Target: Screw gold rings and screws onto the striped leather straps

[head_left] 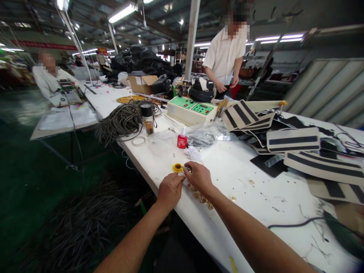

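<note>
My left hand (170, 189) is closed at the near edge of the white table (224, 167), its fingers pinched on something too small to make out. My right hand (199, 175) touches it from the right and pinches a small grey piece (187, 168), whose tip is at the rim of a small yellow dish (175, 170). Dark brown matter lies in the dish. Several small gold metal pieces (202, 199) are spread beside and partly under my right forearm. A red bottle with a white cap (182, 140) stands upright behind the dish.
Coiled dark cords (123, 119), a brown-filled jar (148, 125) and a green-panelled machine (190, 110) stand farther back. Striped beige pieces (292, 140) pile up at right. One person (226, 53) stands behind the table; another person (48, 81) is at far left.
</note>
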Action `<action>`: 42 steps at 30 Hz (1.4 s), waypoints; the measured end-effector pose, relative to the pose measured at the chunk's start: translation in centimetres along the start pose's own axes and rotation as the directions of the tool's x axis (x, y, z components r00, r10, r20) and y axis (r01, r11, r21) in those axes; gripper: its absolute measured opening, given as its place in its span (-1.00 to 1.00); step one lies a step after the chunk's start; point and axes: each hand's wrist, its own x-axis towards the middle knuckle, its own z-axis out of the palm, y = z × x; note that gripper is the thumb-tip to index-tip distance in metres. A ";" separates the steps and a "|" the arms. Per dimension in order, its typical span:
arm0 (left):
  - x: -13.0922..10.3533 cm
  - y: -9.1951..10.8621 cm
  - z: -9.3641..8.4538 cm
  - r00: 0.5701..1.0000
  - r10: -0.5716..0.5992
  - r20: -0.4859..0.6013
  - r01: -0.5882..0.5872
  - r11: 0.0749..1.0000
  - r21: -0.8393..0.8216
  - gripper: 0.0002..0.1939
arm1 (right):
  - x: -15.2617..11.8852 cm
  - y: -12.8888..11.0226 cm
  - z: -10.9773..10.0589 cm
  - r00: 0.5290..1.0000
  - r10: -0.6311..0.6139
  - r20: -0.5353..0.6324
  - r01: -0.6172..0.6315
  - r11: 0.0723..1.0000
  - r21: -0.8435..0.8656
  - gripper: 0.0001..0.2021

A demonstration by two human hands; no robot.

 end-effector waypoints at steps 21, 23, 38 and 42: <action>0.2 1.6 0.0 0.987 -0.155 -0.049 0.141 0.965 -0.222 -0.76 | -1.0 0.2 -2.1 0.993 0.118 0.022 -0.115 0.876 0.468 -0.76; -0.1 2.5 -0.2 0.967 -0.249 -0.060 0.221 0.930 -0.295 -0.77 | -2.0 0.3 -3.0 0.989 0.141 0.051 -0.144 0.800 0.583 -0.70; -4.3 15.7 3.8 0.796 -0.490 0.354 0.572 0.419 -0.706 -0.61 | -19.5 8.9 -10.5 0.888 0.437 0.140 -0.145 -0.022 0.989 -0.73; -5.1 17.2 6.2 0.770 -0.474 0.428 0.618 0.385 -0.686 -0.57 | -21.3 11.2 -10.1 0.852 0.512 0.112 -0.113 -0.028 0.993 -0.75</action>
